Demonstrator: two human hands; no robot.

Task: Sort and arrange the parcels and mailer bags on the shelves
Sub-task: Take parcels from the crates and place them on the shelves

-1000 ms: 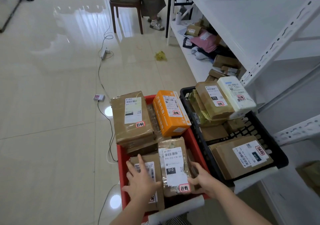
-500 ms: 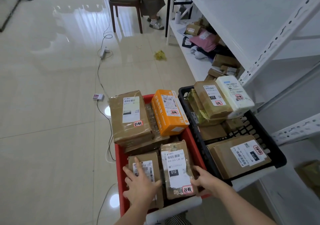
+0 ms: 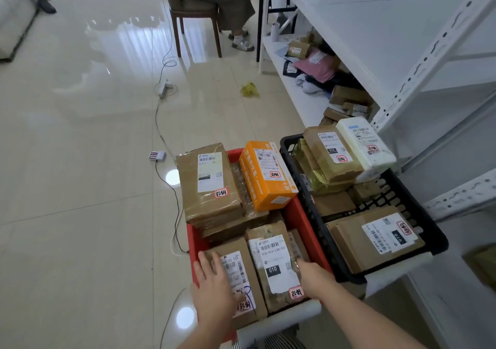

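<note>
A red basket holds several taped parcels: a large brown box, an orange box, and two brown parcels at the near end. My left hand rests flat on the near-left brown parcel. My right hand grips the right edge of the parcel labelled 010, its fingertips tucked down beside it. To the right, a black basket holds more parcels, among them a white one and a flat brown one.
White metal shelving runs along the right; its low shelf carries loose parcels and mailer bags. A cable and power strip lie on the tiled floor, with a yellow scrap. A person sits on a chair beyond.
My left hand slid back toward me and leftward, uncovering the label on the near-left parcel. My right hand moved up along the 010 parcel's right edge. The parcel shifted slightly.
</note>
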